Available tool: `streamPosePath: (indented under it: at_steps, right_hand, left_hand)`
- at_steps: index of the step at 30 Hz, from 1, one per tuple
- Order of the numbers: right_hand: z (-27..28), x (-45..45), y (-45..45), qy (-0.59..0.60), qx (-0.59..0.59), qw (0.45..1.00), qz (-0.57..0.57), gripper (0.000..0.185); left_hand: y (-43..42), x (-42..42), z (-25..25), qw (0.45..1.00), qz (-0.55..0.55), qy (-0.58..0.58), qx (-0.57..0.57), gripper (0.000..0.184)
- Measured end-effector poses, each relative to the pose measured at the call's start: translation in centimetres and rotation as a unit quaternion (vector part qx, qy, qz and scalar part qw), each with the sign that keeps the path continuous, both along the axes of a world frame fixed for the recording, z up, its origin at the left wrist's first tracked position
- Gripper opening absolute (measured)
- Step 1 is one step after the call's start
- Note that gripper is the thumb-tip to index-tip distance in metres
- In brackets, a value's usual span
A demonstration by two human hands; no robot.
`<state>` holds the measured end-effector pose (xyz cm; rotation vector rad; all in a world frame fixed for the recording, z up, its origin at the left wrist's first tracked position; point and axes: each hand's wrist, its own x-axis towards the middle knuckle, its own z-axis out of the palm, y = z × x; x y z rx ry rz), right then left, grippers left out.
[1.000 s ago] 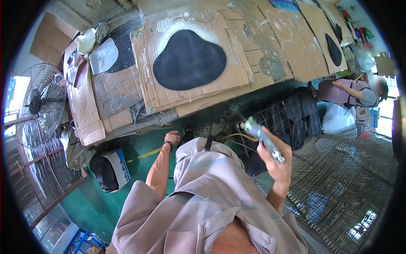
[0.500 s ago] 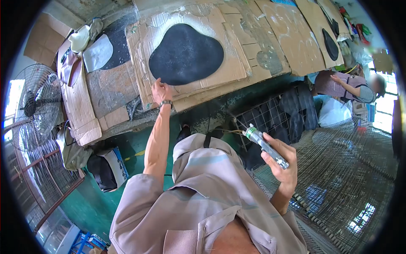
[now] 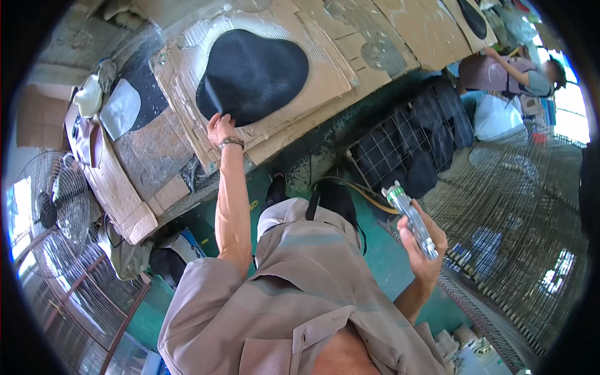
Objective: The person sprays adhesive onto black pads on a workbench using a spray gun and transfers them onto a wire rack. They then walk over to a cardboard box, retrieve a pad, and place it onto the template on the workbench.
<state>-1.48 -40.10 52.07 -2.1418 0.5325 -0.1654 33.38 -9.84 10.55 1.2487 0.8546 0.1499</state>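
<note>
With my left hand (image 3: 220, 129) I pinch the near edge of the black sheet (image 3: 259, 75), which lies on cardboard (image 3: 315, 100) on the bench and creases by my fingers; I can't see the fingertips clearly. My right hand (image 3: 425, 245) is closed around a silver tool (image 3: 412, 220) with a green collar, its grip hidden by my palm. Whether the hose (image 3: 365, 199) joins it, I can't tell. Print on the box (image 3: 189, 245) is too small to read. The picture's edge crops another black sheet (image 3: 473, 20).
</note>
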Motion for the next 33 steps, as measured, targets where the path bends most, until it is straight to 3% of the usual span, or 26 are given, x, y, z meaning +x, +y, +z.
streamPosePath:
  at_steps: [1,2,5,8,12,13,15,16,18,19,21,22,24,26,28,30,31,32,33]
  right_hand:
    - [-0.8,-0.4,0.1,0.01,0.017,0.999,-0.028,0.048]
    - [-1.8,-0.6,0.0,0.016,0.034,0.998,-0.052,0.048]
    - [-4.1,-1.6,-0.7,0.038,0.096,0.991,-0.082,0.048]
    - [-5.4,-3.0,-2.3,0.038,0.086,0.994,-0.058,0.048]
    - [-8.1,-5.6,-4.4,0.067,0.101,0.99,-0.075,0.047]
    - [-8.4,-6.1,-5.0,0.07,0.086,0.991,-0.069,0.047]
    - [-9.5,-6.8,-6.0,0.069,0.084,0.991,-0.073,0.047]
    - [-9.9,-7.3,-6.6,0.074,0.072,0.992,-0.077,0.047]
    - [-11.2,-8.0,-8.0,0.059,0.09,0.992,-0.062,0.047]
    - [-12.4,-8.5,-8.8,0.04,0.08,0.994,-0.061,0.048]
    - [-13.2,-9.5,-10.5,0.086,0.097,0.99,-0.058,0.054]
    - [-14.1,-10.1,-10.9,0.084,0.093,0.989,-0.081,0.057]
    - [-15.2,-11.2,-12.0,0.106,0.101,0.982,-0.116,0.061]
    - [-17.1,-12.5,-12.8,0.125,0.113,0.974,-0.153,0.064]
    - [-18.4,-13.6,-13.6,0.128,0.125,0.966,-0.188,0.065]
    - [-19.7,-14.8,-14.3,0.139,0.143,0.954,-0.226,0.064]
    - [-20.5,-15.6,-14.5,0.146,0.148,0.948,-0.242,0.063]
    - [-21.1,-16.3,-14.9,0.156,0.154,0.941,-0.256,0.064]
    - [-21.8,-16.9,-15.3,0.158,0.156,0.938,-0.264,0.064]
  left_hand:
    - [-0.7,1.1,0.0,0.966,0.11,0.012,-0.234,0.024]
    - [-0.8,3.5,-0.7,0.939,0.108,0.028,-0.324,0.022]
    - [-5.5,7.5,5.0,0.877,0.062,-0.074,-0.471,0.018]
    - [-12.8,11.5,13.6,0.889,-0.122,-0.179,-0.403,0.013]
    - [-23.6,11.8,26.3,0.874,-0.163,-0.31,-0.336,0.026]
    - [-25.5,10.6,29.0,0.851,-0.205,-0.321,-0.361,0.022]
    - [-29.6,6.9,33.9,0.858,-0.168,-0.328,-0.359,0.019]
    - [-30.5,5.6,35.1,0.838,-0.218,-0.331,-0.375,0.019]
    - [-32.4,4.9,34.4,0.844,-0.229,-0.304,-0.379,0.009]
    - [-33.3,2.6,35.8,0.825,-0.308,-0.264,-0.393,0.021]
    - [-35.5,-1.9,35.8,0.824,-0.36,-0.264,-0.349,0.065]
    - [-36.9,-4.2,36.1,0.847,-0.368,-0.21,-0.32,0.069]
    - [-39.9,-8.3,34.6,0.833,-0.412,-0.155,-0.334,0.068]
    - [-41.9,-9.8,28.8,0.794,-0.459,-0.068,-0.393,0.063]
    - [-46.5,-14.4,26.1,0.838,-0.44,0.016,-0.322,0.056]
    - [-50.1,-17.9,21.3,0.778,-0.49,0.07,-0.388,0.054]
    - [-51.8,-19.5,17.5,0.8,-0.485,0.093,-0.34,0.054]
    - [-53.6,-21.6,17.3,0.744,-0.512,0.143,-0.405,0.052]
    - [-55.2,-23.5,14.9,0.737,-0.531,0.15,-0.391,0.052]
